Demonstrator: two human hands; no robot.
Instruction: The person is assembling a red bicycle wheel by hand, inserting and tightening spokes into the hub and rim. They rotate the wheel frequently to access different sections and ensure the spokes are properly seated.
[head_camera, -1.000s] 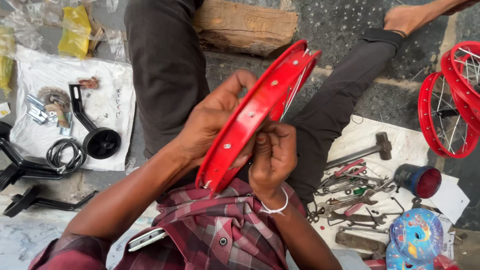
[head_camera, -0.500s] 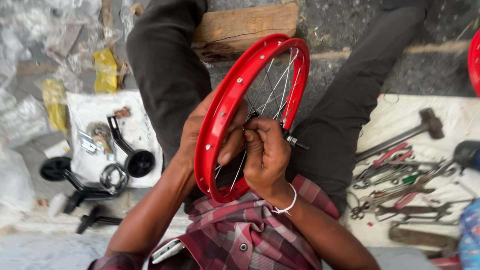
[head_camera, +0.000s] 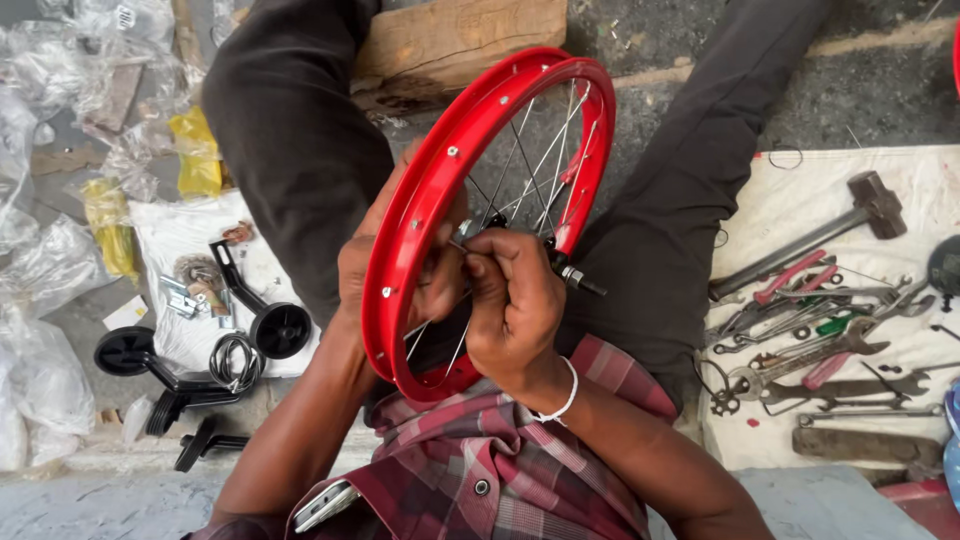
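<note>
A red bicycle wheel rim (head_camera: 430, 190) with thin metal spokes (head_camera: 535, 170) stands tilted over my lap, between my legs in dark trousers. My left hand (head_camera: 375, 275) grips the near side of the rim from outside, fingers reaching through it. My right hand (head_camera: 515, 300) is inside the rim, its fingers pinched on a thin spoke (head_camera: 462, 245) close to the rim wall. The hub axle (head_camera: 580, 280) sticks out just right of my right hand.
A wooden block (head_camera: 460, 40) lies beyond the wheel. On a white cloth (head_camera: 930, 190) at right lie a hammer (head_camera: 800, 245), wrenches and pliers (head_camera: 800, 325). At left are black training wheels (head_camera: 275, 325), a coiled cable (head_camera: 235, 360), small metal parts and crumpled plastic bags (head_camera: 50, 270).
The rim has swung from edge-on to more face-on, so the spokes and hub show. My right hand has moved inside the rim onto a spoke. The view shifted left.
</note>
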